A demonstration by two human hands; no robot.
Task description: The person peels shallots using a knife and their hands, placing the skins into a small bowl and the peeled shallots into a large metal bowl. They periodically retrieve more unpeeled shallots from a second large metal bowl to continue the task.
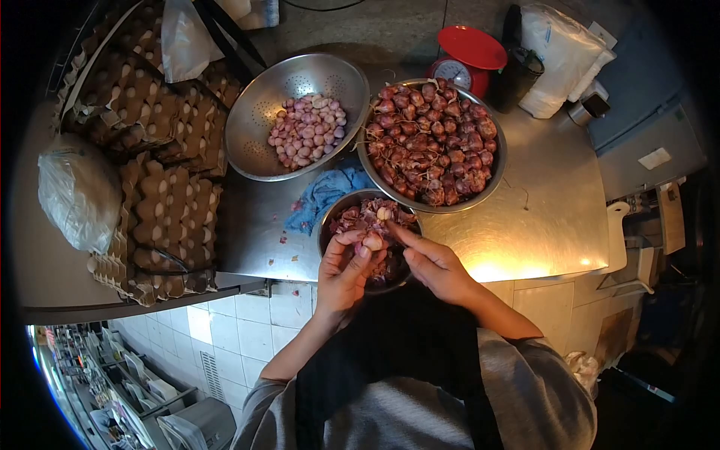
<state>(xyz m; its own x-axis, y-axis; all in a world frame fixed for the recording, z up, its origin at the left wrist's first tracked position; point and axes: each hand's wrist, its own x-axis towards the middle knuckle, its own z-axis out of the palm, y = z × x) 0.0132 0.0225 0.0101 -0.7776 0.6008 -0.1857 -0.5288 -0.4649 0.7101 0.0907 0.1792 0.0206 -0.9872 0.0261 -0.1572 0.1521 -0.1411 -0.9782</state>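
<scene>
Between the fingertips of my left hand [346, 274] is a partly peeled shallot [373, 241], pale pink and shiny. Close by on the right, my right hand [439, 268] has its fingers curled and the index finger pointing toward the shallot; whatever it grips is hidden. Both hands are over a small metal bowl [324, 238] holding papery purple skins [358, 217]. A pale peeled piece [384, 214] shows just beyond the fingertips. Behind, a steel colander [251, 135] contains peeled shallots [307, 131], and a wide metal bowl [498, 176] is heaped with unpeeled red shallots [435, 142].
A crumpled blue cloth [326, 196] lies left of the small bowl on the steel table [547, 217]. Stacked egg trays [169, 225] and a plastic bag [79, 195] crowd the left. A red scale [471, 49], dark container [517, 79] and white sack [562, 56] stand behind.
</scene>
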